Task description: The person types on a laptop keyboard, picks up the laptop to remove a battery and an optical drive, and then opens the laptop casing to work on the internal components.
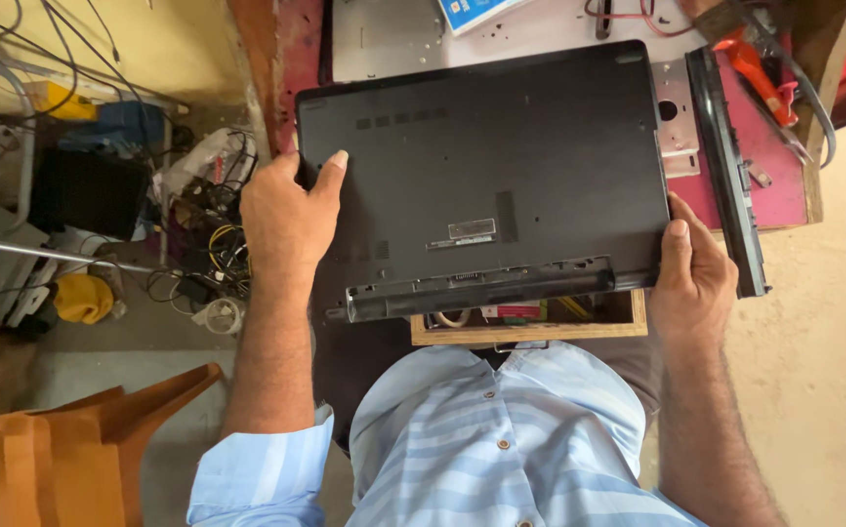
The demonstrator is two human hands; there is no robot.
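A black laptop lies upside down, its base facing up, across the red-topped workbench. My left hand grips its left edge, thumb on the base near the corner. My right hand holds the near right corner. Along the laptop's near edge the long battery bay shows, with a battery seated or partly out; I cannot tell which.
A long black battery-like bar lies right of the laptop. A grey metal panel and orange-handled tools sit at the bench's far side. An open wooden drawer is below. Tangled cables and an orange chair are left.
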